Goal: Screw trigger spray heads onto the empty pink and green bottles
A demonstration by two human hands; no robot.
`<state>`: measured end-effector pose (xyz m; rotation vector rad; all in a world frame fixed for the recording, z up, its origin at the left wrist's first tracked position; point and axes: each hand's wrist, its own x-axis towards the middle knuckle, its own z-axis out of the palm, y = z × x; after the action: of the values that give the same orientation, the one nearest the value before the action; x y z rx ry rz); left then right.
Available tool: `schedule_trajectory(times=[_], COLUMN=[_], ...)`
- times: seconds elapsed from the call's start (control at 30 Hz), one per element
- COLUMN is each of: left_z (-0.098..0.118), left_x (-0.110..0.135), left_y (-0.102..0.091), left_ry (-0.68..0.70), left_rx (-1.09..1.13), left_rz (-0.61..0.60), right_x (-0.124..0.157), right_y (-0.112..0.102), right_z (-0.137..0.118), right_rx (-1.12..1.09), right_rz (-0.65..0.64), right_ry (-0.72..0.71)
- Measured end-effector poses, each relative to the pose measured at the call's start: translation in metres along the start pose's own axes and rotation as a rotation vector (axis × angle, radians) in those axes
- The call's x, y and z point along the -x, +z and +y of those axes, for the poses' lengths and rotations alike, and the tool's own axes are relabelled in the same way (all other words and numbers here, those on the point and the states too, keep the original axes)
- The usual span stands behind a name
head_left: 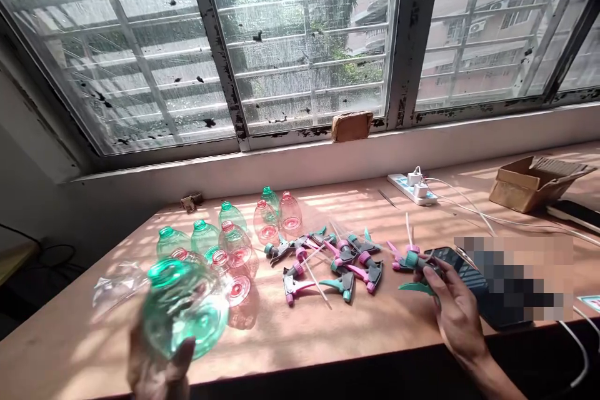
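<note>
My left hand (157,365) is wrapped round a clear green bottle (185,309) above the table's front left. The bottle's mouth is uncapped. In my right hand (457,312) is a trigger spray head (413,262) with a teal collar and teal lever, its thin tube pointing upward. Between the hands lies a loose pile of pink, teal and grey spray heads (347,256), some with tubes sticking out. Several open green bottles (205,236) and red bottles (239,284) stand behind and beside the held bottle.
Crumpled clear plastic (117,287) lies at the left. By the wall sits a power strip (412,189) with plugs and white cables. A dark phone-like device (469,281) is beyond my right hand, partly pixelated. Farther right stands an open cardboard box (527,184).
</note>
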<state>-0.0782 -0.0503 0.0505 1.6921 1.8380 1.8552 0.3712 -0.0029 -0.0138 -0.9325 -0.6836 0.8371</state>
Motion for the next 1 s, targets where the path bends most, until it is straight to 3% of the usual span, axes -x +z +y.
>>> schedule_trajectory(times=[0.1, 0.17, 0.27, 0.5, 0.67, 1.0], left_z=[0.023, 0.024, 0.013, 0.015, 0.020, 0.009], left_x=[0.030, 0.041, 0.044, 0.036, 0.037, 0.034], left_y=[0.054, 0.082, 0.101, 0.091, 0.093, 0.095], left_ry=[-0.187, -0.114, 0.026, 0.122, 0.193, 0.206], left_rx=[0.299, 0.377, 0.311, 0.238, 0.204, 0.172], left_rz=[-0.331, -0.467, -0.505, -0.591, -0.635, -0.653], right_x=[-0.005, -0.005, -0.001, -0.002, -0.004, -0.012], right_y=[0.013, 0.016, 0.012, -0.007, -0.013, -0.018], right_z=[-0.008, -0.008, -0.006, 0.004, 0.012, 0.018], right_rx=[-0.108, -0.102, -0.137, -0.165, -0.185, -0.116], right_rz=[0.001, -0.015, -0.006, -0.112, -0.152, -0.193], right_ry=[0.089, 0.111, 0.169, 0.309, 0.256, 0.291])
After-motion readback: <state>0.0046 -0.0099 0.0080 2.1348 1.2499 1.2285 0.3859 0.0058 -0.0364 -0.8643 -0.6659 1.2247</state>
